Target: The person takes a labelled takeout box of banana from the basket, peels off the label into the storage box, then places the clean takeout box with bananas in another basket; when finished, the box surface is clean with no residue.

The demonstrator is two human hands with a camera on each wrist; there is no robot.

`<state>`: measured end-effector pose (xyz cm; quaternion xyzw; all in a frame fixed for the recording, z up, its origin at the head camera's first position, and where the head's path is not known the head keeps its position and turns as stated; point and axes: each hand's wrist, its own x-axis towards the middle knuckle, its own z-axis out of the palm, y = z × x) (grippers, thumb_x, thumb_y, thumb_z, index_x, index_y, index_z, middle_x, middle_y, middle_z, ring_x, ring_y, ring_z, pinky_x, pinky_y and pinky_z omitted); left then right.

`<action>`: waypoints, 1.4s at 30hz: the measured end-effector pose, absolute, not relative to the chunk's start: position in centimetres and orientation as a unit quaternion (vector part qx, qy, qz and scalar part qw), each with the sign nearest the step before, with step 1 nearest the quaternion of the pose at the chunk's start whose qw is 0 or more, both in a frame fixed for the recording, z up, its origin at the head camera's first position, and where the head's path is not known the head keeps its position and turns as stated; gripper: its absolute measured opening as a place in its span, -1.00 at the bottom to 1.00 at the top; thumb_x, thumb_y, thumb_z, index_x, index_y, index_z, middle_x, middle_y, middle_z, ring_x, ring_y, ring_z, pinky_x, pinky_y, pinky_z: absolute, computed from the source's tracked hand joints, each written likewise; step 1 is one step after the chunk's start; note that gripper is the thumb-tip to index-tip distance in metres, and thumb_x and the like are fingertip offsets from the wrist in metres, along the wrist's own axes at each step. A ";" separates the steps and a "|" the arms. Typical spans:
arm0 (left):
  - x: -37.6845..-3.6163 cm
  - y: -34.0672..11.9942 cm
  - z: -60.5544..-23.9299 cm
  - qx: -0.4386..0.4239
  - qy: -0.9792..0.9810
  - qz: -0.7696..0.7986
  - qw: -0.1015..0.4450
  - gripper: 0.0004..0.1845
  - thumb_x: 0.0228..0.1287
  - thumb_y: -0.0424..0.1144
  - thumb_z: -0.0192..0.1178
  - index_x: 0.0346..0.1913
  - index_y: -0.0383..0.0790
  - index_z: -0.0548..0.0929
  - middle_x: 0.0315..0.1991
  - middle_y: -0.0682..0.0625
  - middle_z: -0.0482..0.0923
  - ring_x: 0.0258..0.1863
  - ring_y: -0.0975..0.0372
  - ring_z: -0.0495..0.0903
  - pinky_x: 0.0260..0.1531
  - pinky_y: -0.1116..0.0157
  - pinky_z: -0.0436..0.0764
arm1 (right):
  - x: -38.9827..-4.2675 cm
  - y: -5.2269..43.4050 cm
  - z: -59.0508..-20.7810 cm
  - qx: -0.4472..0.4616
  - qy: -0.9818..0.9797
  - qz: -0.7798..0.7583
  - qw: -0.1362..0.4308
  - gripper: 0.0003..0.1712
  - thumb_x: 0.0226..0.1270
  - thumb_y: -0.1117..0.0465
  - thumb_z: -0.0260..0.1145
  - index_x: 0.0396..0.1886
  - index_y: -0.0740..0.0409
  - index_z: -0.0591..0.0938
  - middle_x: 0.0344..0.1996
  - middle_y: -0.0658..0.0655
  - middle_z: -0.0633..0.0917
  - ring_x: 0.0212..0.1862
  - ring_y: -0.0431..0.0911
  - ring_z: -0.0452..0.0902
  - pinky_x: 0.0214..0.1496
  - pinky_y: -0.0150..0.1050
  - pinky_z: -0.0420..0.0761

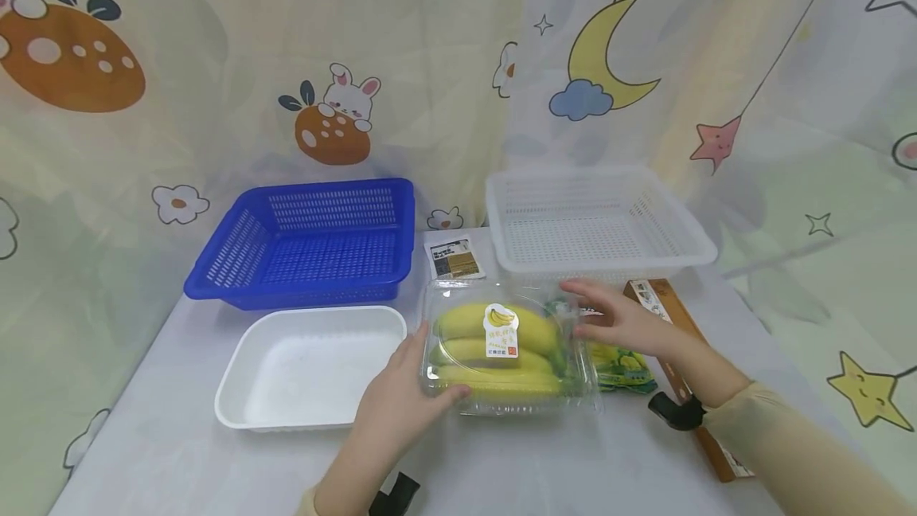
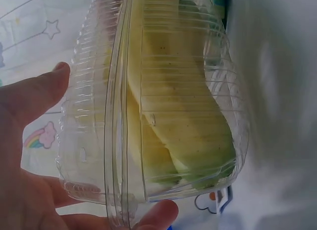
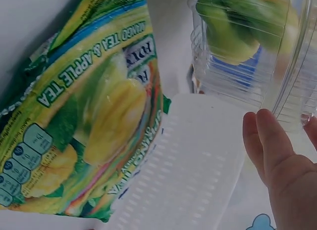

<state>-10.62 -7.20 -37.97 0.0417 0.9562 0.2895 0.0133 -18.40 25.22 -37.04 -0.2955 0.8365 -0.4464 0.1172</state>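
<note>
A clear plastic clamshell box of bananas [image 1: 466, 353] with a white label sits at the middle of the table. My left hand [image 1: 401, 396] grips its left end, thumb over the front edge and fingers bent round the side, some past the rim in the left wrist view. At the right end, my right hand [image 1: 623, 321] has its fingers nearly straight, fingertips right at the box's edge. Close below the right hand lies a green and yellow bag [image 3: 99, 111] printed "Mango Tea & Apple Tea", partly hidden by the box and hand in the head view.
A blue basket [image 1: 322, 293] stands at the back left, with a white tray [image 1: 308, 412] in front of it. At the back right is a white basket [image 1: 609, 265]. Between the baskets lies a small packet [image 1: 454, 259]. A long brown box [image 1: 684, 313] extends beneath the right forearm.
</note>
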 end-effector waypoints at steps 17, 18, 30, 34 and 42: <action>-9.5 -6.8 -39.7 0.039 0.960 0.278 0.020 0.08 -0.10 0.38 0.13 0.39 -0.23 0.06 0.30 -0.32 0.19 0.18 -0.17 0.35 0.02 -0.11 0.44 | -18.9 24.7 -39.3 -0.281 0.834 -0.452 0.146 -0.24 0.22 0.25 0.23 0.35 0.31 0.11 0.34 0.39 0.04 0.22 0.39 0.18 0.13 -0.08 0.47; -9.5 -6.8 -39.7 0.039 0.960 0.277 0.020 0.08 -0.09 0.37 0.14 0.39 -0.24 0.06 0.30 -0.33 0.20 0.18 -0.17 0.35 0.02 -0.11 0.44 | -19.0 24.7 -39.4 -0.282 0.833 -0.452 0.146 -0.24 0.22 0.25 0.23 0.35 0.32 0.11 0.34 0.40 0.03 0.22 0.40 0.18 0.12 -0.08 0.47; -9.4 -6.2 -40.2 0.041 0.961 0.271 0.018 0.02 -0.01 0.25 0.18 0.36 -0.35 0.07 0.30 -0.37 0.16 0.12 -0.19 0.40 0.00 -0.07 0.47 | -19.4 24.6 -40.0 -0.275 0.837 -0.449 0.147 -0.27 0.23 0.28 0.20 0.34 0.33 0.12 0.31 0.39 0.10 0.22 0.39 0.20 0.09 -0.16 0.52; -9.4 -6.0 -40.2 0.037 0.962 0.272 0.020 0.01 0.01 0.23 0.18 0.36 -0.37 0.07 0.30 -0.38 0.14 0.08 -0.20 0.43 -0.02 -0.06 0.49 | -19.5 24.6 -40.1 -0.275 0.836 -0.450 0.149 -0.27 0.24 0.23 0.21 0.34 0.31 0.13 0.30 0.38 0.12 0.22 0.38 0.20 0.09 -0.14 0.52; -9.2 -5.8 -40.2 0.036 0.964 0.264 0.005 -0.03 0.02 0.17 0.20 0.34 -0.40 0.11 0.28 -0.41 0.17 0.02 -0.21 0.47 -0.08 -0.06 0.52 | -19.7 24.5 -40.5 -0.271 0.843 -0.441 0.145 -0.28 0.25 0.26 0.19 0.35 0.29 0.14 0.31 0.37 0.11 0.22 0.37 0.21 0.09 -0.12 0.52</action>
